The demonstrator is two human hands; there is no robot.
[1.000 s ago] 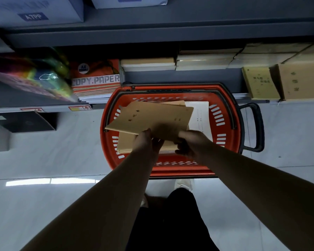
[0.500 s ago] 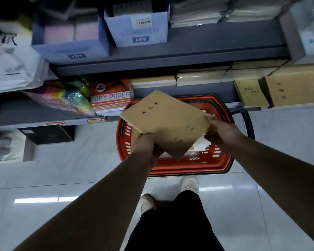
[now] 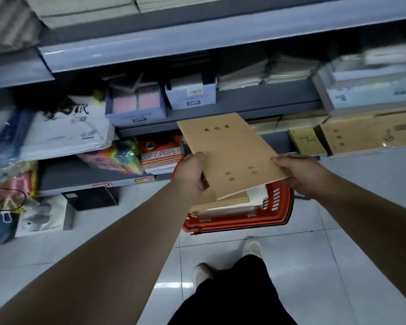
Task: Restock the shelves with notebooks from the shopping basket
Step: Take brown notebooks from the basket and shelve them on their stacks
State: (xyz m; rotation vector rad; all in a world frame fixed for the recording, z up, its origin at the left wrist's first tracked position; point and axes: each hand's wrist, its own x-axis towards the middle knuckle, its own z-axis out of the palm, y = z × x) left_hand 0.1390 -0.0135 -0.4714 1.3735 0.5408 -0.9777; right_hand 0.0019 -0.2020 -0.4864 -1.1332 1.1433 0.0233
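A: Above the red shopping basket (image 3: 277,208), item one: brown notebook (image 3: 230,153), tan kraft cover, dark printed characters near its top edge and lower right. Held in the air, tilted, its far corner pointing toward the grey shelves (image 3: 220,41).

B: Held how?

A: Left hand (image 3: 191,173), arm stretched forward from lower left, fingers curled closed round the notebook's left edge, thumb on the cover. Right hand (image 3: 298,172), arm coming in from the right, fingers pinching the near right corner, thumb on top.

B: Basket contents?

A: More tan notebooks (image 3: 220,202) stacked flat, a white sheet or pad (image 3: 259,193) beside them. The basket stands on the white tiled floor (image 3: 314,266), just in front of the lowest shelf.

B: Shelf stock?

A: Low shelf, left of the notebook: orange copy paper ream (image 3: 161,151), rainbow-coloured pack (image 3: 117,158). Right: yellow-brown notebooks (image 3: 306,141) standing cover-out, brown carton (image 3: 368,134). Shelf above: two pale blue boxes (image 3: 190,95), wrapped paper stacks (image 3: 265,71).

B: Anything else?

A: Two light shoes (image 3: 251,248) and dark trousers (image 3: 232,294) at bottom centre.
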